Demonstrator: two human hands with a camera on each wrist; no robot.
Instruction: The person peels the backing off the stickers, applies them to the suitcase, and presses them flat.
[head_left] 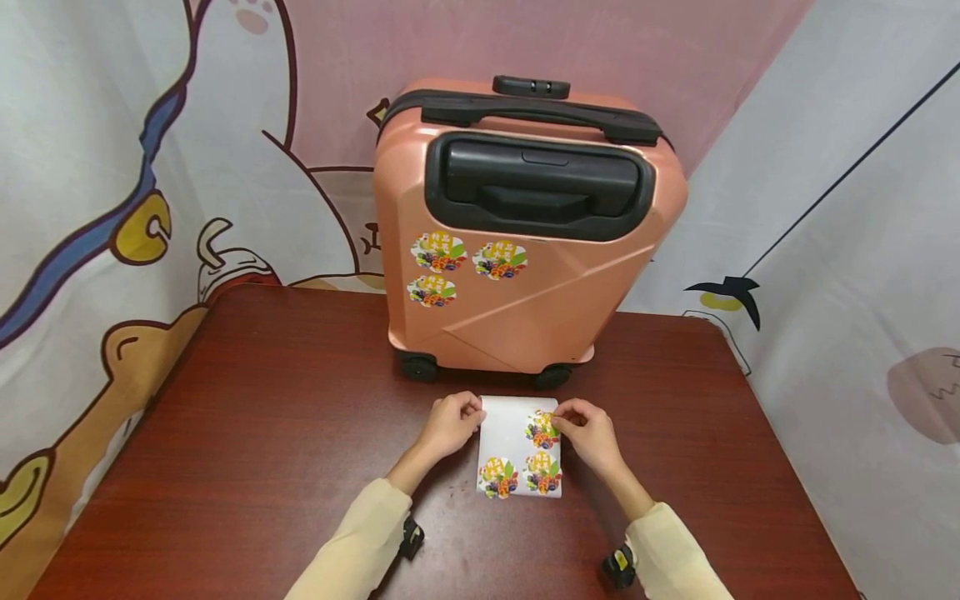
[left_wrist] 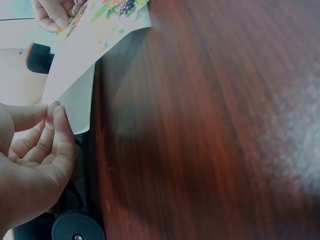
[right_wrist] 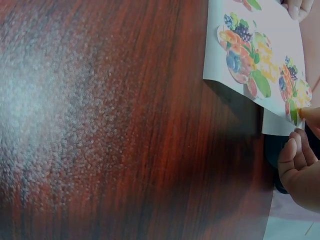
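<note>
A white sticker sheet is held up just above the table in front of the suitcase. It bears three round fruit stickers, with a bare patch at the upper left. My left hand pinches the sheet's upper left edge between thumb and fingertips. On the opposite edge my right hand pinches the sheet, its thumb over the rim of the upper right fruit sticker. Whether that sticker's edge is lifted, I cannot tell. Behind stands a pink-orange suitcase with three matching stickers on its left front.
The suitcase stands upright on its black wheels on a reddish-brown wooden table. Cartoon-printed cloth hangs close behind and at both sides. Dark wrist cameras sit at both sleeves.
</note>
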